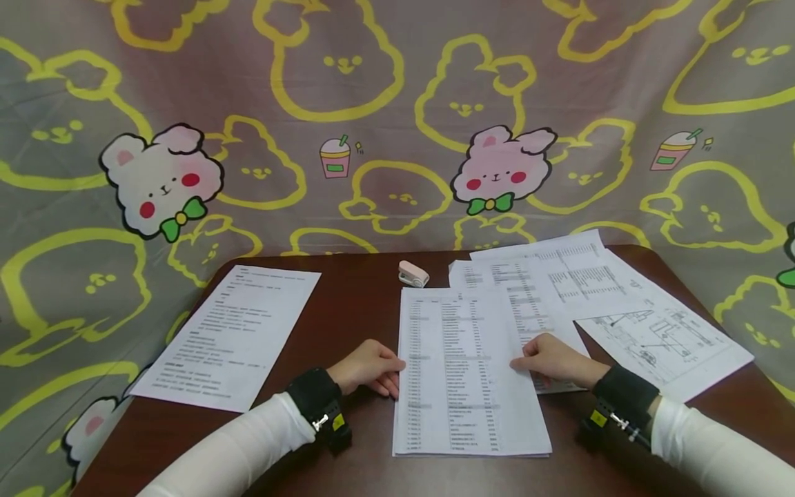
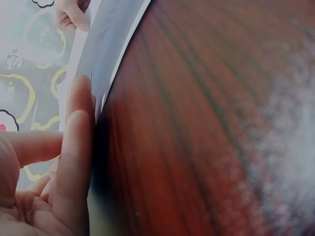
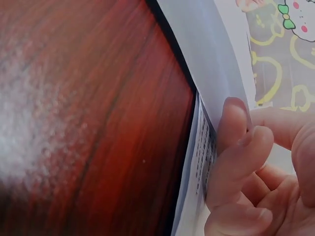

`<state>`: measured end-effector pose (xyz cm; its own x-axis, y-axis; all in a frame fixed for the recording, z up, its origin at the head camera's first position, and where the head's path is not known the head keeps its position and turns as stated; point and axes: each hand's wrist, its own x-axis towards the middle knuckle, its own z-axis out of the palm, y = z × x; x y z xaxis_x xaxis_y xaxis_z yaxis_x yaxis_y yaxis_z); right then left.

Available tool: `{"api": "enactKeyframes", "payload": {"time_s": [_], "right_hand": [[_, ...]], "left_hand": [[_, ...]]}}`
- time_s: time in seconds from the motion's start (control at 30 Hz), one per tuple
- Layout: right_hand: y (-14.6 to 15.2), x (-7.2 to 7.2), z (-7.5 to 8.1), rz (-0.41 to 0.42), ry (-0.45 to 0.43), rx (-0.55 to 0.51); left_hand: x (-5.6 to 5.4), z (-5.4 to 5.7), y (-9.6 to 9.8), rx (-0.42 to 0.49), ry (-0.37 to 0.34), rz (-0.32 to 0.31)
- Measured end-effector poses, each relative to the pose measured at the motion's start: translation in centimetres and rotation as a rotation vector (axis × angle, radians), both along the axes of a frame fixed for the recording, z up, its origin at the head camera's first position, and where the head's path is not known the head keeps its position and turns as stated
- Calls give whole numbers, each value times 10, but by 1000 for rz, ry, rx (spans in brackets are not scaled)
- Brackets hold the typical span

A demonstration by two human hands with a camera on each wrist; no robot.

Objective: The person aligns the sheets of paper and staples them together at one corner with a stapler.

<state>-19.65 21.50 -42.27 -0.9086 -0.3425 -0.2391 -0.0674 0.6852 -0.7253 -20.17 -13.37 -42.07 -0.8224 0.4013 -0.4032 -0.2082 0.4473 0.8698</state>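
A stack of printed papers [image 1: 468, 414] covered in table-like columns lies upright before me in the head view, its sides raised a little off the table. My left hand [image 1: 373, 366] pinches its left edge between thumb and fingers; in the left wrist view the fingers [image 2: 76, 142] lie along the pale underside. On the right edge, my right hand [image 1: 555, 359] grips the stack between thumb and index finger. The right wrist view shows the sheets' bowed underside [image 3: 209, 64] above the fingers [image 3: 234, 118]. How many sheets are held is hidden.
More printed sheets [image 1: 522, 276] overlap behind and right of the stack, with a line drawing [image 1: 664, 345] among them. A pale pink stapler [image 1: 413, 274] sits behind the stack. One text sheet [image 1: 226, 338] lies on the left of the dark wooden table [image 1: 335, 310]. A patterned curtain [image 1: 385, 103] hangs behind.
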Motion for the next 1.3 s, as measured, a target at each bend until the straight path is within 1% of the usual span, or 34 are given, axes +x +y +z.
{"api": "enactKeyframes", "payload": {"time_s": [0.23,0.5,0.6,0.77,1.07,1.3], "right_hand": [[0,-1,-3,7,39,38],[-2,-2,-5,-8,72,85],[-2,-1,-5,-4,86,93],[-3,-1,-5,-11,98,102],[-4,-1,-5,-21,98,132],[-6,-2,-1,-35,74,167]], "left_hand": [[1,0,0,-16,6,-29],[1,2,1,-59,32,-36],[0,1,2,-84,55,-35],[-1,1,5,-156,98,-43],[-4,0,8,-261,212,-107],[-6,3,10,-343,240,-122]]}}
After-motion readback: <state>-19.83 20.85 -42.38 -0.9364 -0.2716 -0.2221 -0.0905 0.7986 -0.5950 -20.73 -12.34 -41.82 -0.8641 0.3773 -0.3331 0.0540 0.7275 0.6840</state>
